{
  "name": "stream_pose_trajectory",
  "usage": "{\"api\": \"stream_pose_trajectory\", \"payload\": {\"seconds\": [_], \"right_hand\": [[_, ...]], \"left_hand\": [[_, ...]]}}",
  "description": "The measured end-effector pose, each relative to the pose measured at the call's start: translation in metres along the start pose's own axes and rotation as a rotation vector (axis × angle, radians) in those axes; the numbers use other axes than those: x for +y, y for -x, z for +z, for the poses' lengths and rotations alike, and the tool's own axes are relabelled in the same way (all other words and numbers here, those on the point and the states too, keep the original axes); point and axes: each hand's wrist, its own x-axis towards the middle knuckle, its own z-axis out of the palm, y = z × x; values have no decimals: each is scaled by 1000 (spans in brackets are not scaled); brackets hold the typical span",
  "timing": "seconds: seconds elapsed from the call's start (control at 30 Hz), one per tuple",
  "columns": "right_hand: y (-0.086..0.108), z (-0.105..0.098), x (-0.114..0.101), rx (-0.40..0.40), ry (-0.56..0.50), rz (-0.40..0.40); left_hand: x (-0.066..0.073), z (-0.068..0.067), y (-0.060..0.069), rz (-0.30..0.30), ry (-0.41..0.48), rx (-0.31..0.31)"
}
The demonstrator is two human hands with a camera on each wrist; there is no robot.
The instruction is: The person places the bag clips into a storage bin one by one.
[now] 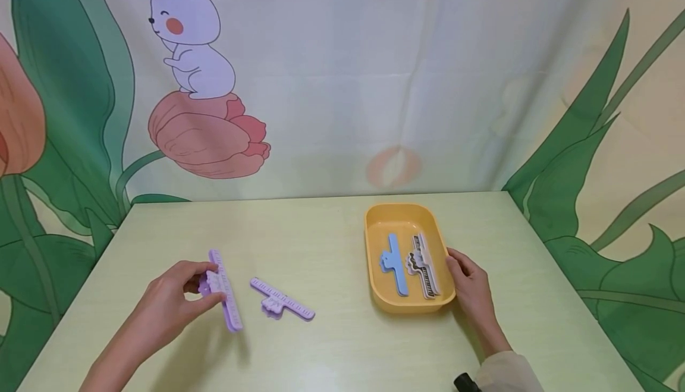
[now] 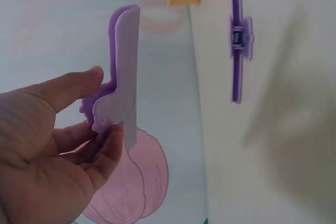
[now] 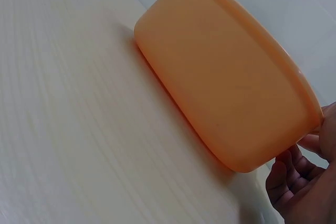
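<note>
Head view: pinches purple clip (image 1: 230, 300) with left fingers (image 1: 200, 267) near counter's left edge (image 1: 80, 282); grips yellow tray (image 1: 412, 307) with right fingers (image 1: 460, 266).

Gap between loose purple clip (image 1: 282, 299) and yellow tray (image 1: 412, 307), raised walls (image 3: 210, 77) obstructing, right hand (image 1: 473, 286) seemingly barring right side

I see a pale beige sleeve (image 1: 508, 373) on the person's right arm (image 1: 493, 337), its edge softly curved. A stubby black piece (image 1: 467, 382) shows beside it. The left forearm (image 1: 122, 344) is bare.
</note>
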Motion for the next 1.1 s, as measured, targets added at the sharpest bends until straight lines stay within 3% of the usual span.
{"api": "stream_pose_trajectory", "payload": {"seconds": [0.63, 0.9, 1.1], "right_hand": [[0, -1, 1, 0, -19, -6], [0, 0, 0, 9, -12, 9], [1, 0, -2, 4, -12, 11]], "left_hand": [[22, -33, -8, 72, -35, 77], [30, -47, -11, 59, -43, 75], [32, -54, -12, 76, -44, 107]]}}
